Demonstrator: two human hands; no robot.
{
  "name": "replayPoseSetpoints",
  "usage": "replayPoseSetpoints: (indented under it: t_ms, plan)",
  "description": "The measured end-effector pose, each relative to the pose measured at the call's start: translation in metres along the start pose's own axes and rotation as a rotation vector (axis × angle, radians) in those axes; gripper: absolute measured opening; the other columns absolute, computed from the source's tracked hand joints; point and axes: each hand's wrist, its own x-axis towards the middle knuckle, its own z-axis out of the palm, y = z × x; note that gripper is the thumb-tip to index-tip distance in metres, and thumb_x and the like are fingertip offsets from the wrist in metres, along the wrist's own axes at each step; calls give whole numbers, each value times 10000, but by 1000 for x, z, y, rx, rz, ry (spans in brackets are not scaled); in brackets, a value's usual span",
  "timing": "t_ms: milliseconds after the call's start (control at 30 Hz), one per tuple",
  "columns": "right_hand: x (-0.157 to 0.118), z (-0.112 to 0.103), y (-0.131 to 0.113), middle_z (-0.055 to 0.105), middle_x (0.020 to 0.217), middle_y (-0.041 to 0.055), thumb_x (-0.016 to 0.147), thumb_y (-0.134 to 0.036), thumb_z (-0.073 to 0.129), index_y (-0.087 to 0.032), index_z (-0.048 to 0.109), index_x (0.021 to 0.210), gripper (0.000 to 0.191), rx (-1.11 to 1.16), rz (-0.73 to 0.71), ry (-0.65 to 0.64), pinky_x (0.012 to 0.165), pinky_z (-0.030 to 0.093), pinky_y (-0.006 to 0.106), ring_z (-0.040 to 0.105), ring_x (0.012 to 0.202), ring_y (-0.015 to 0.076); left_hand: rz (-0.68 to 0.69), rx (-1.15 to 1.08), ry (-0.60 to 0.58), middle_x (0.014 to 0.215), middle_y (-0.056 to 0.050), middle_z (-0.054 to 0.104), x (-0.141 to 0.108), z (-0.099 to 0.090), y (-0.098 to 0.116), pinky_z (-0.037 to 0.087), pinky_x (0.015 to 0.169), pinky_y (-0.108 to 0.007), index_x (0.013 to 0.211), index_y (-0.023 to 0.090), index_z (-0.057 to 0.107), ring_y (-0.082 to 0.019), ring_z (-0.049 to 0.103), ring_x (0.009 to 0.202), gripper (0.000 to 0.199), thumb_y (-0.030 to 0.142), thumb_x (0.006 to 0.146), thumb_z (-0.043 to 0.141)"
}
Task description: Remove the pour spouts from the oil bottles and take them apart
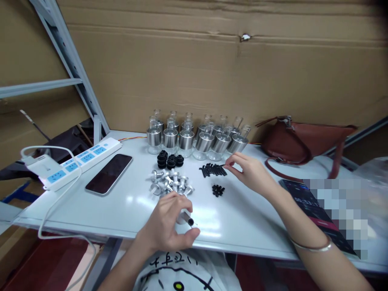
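Observation:
My left hand (pixel 169 222) is closed around a silver metal spout-like piece (pixel 183 217), its dark open end facing me, above the table's front edge. At the back of the small heap of short black tubes (pixel 209 169), my right hand (pixel 250 171) pinches one thin black tube (pixel 222 165) between thumb and forefinger. Just beyond my left hand lies a pile of similar silver metal pieces (pixel 172 182) with round flanges. Ribbed black stoppers (pixel 170 161) sit behind that pile. A cluster of tiny black caps (pixel 218 190) rests nearer me than the tubes.
Several glass bottles with metal sleeves (pixel 187 139) stand in two rows before a cardboard wall (pixel 169 64). To the left are a phone (pixel 109 174) and a power strip (pixel 81 161) with a white cable. A brown handbag (pixel 303 139) and a tablet-like screen (pixel 315 214) occupy the right.

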Motion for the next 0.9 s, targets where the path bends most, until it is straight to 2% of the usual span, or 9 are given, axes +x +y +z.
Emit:
replayPoseSetpoints:
  t_ms: [133, 333, 500, 600, 767, 833, 900]
  plan:
    - [-1, -4, 18, 610, 786, 48, 885, -298, 494, -189, 559, 791, 158, 46, 106, -119, 631, 436, 280, 579, 669, 174, 11, 9, 53, 657, 15, 518, 1, 0, -2, 413, 547, -248, 902, 196, 435, -117, 481, 542, 303, 499, 909, 424]
    - [-4, -4, 33, 636, 786, 52, 828, -238, 510, -186, 570, 760, 104, -27, 236, -276, 654, 433, 286, 597, 690, 188, 19, 15, 60, 653, 17, 516, 0, 0, -2, 416, 538, -249, 897, 195, 438, -118, 493, 545, 288, 483, 909, 437]
    - [-5, 6, 35, 663, 787, 51, 756, -173, 527, -189, 583, 709, 75, 9, 255, -404, 678, 451, 270, 615, 727, 191, 10, 32, 37, 633, 25, 514, 1, 0, 0, 411, 539, -247, 879, 196, 436, -114, 488, 537, 296, 491, 911, 431]
    - [-5, 11, 36, 678, 812, 54, 736, -154, 530, -185, 622, 746, 98, 61, 258, -460, 723, 468, 278, 629, 758, 196, 10, 34, 19, 619, 30, 506, 2, -1, 0, 411, 544, -251, 874, 196, 443, -114, 485, 529, 292, 485, 912, 430]
    - [-3, 11, 40, 704, 829, 39, 752, -132, 481, -198, 633, 765, 166, 179, 189, -412, 765, 494, 307, 651, 786, 197, -118, 86, -15, 716, 20, 522, -6, 2, -2, 448, 557, -256, 942, 206, 404, -122, 528, 573, 337, 524, 873, 490]
    - [-2, 8, 34, 706, 838, 45, 788, -143, 457, -195, 623, 778, 174, 199, 161, -320, 754, 503, 331, 657, 780, 204, -192, 73, 6, 749, 18, 508, -11, 4, -4, 464, 571, -258, 944, 213, 359, -126, 544, 605, 359, 507, 850, 542]
    - [0, 5, 16, 702, 863, 64, 851, -186, 444, -189, 612, 839, 169, 202, 138, -172, 737, 506, 340, 657, 783, 209, -267, 60, -13, 753, 22, 500, -14, 5, -3, 456, 556, -248, 911, 217, 333, -112, 526, 578, 316, 442, 863, 548]
